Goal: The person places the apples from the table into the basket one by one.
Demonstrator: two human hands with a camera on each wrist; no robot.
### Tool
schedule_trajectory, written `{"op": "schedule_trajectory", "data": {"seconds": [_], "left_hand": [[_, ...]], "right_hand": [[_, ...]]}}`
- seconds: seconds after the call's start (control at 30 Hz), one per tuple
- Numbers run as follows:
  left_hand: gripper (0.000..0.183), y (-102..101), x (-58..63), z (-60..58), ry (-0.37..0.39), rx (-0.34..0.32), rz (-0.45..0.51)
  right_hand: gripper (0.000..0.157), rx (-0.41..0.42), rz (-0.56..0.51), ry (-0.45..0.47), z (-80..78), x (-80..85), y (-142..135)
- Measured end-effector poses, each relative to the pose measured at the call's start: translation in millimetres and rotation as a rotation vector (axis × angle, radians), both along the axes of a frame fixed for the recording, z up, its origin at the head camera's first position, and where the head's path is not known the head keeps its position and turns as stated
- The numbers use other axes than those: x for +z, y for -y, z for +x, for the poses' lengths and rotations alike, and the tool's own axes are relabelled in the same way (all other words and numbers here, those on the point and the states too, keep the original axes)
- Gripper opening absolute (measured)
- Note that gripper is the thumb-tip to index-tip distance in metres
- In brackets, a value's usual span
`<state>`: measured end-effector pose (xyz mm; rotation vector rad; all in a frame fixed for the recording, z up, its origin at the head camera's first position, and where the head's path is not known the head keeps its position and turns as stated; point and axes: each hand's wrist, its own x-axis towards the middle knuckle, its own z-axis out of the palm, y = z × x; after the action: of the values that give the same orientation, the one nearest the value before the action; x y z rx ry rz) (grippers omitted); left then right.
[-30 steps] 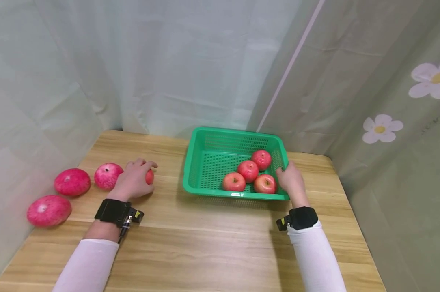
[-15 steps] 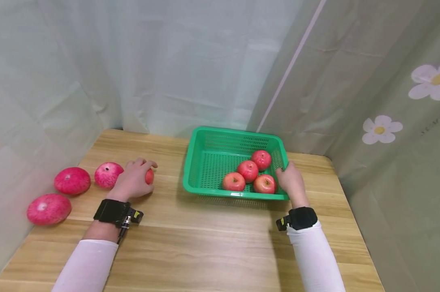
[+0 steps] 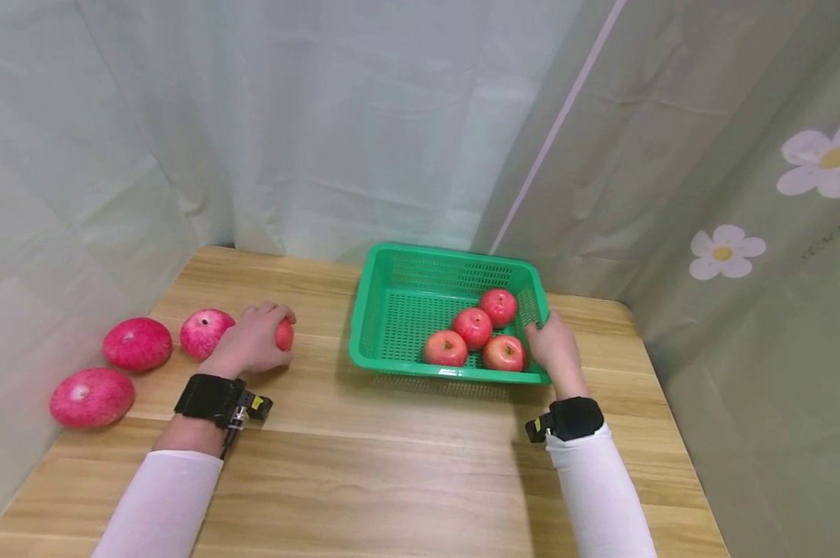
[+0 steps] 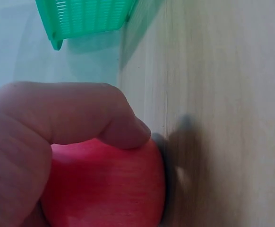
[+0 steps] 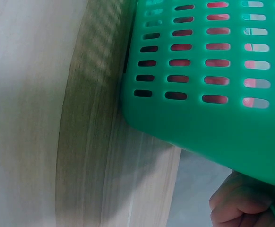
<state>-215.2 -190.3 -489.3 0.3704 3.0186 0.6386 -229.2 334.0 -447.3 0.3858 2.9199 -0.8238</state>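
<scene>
My left hand point(image 3: 254, 339) grips a red apple point(image 3: 284, 335) at the left of the table; in the left wrist view the thumb point(image 4: 95, 113) curls over the apple point(image 4: 104, 184), low beside the wood. Much of that apple is hidden by the hand in the head view. With my right hand point(image 3: 554, 345) I hold the right rim of a green plastic basket point(image 3: 392, 364). Curled fingers point(image 5: 244, 201) show at its rim in the right wrist view. Several red apples point(image 3: 473, 328) lie inside, toward its right side.
Left of my left hand lie three larger pinkish-red round fruits: one close to the wrist point(image 3: 204, 333), another fruit point(image 3: 137, 344) further left, and a third fruit point(image 3: 92, 397) nearest the table's left edge. Pale curtains point(image 3: 364, 124) hang behind the wooden table point(image 3: 392, 480).
Both hands keep their holds, and the basket stays in place. The left wrist has shifted very slightly; the head view has moved a little.
</scene>
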Motion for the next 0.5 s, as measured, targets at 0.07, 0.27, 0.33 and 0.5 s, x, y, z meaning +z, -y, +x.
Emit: {"op": "schedule_trajectory", "data": {"seconds": [0.07,0.27,0.33,0.5], "left_hand": [[0.062,0.5,0.4,-0.6,0.012,0.001,0.003],[0.063,0.0,0.0,-2.3,0.016,0.015,0.028],[0.063,-0.8,0.0,-2.7,0.009,0.011,0.042],[0.062,-3.6,0.1,-2.5,-0.003,0.000,0.054]], "right_hand": [[0.068,0.003,0.002,0.002,-0.1,-0.7,0.1],[0.069,0.002,0.002,0.002,-0.9,-1.4,0.6],[0.069,0.003,0.004,0.001,-1.0,-1.3,0.7],[0.069,0.002,0.013,-0.001,-1.1,-1.2,-0.3]]}}
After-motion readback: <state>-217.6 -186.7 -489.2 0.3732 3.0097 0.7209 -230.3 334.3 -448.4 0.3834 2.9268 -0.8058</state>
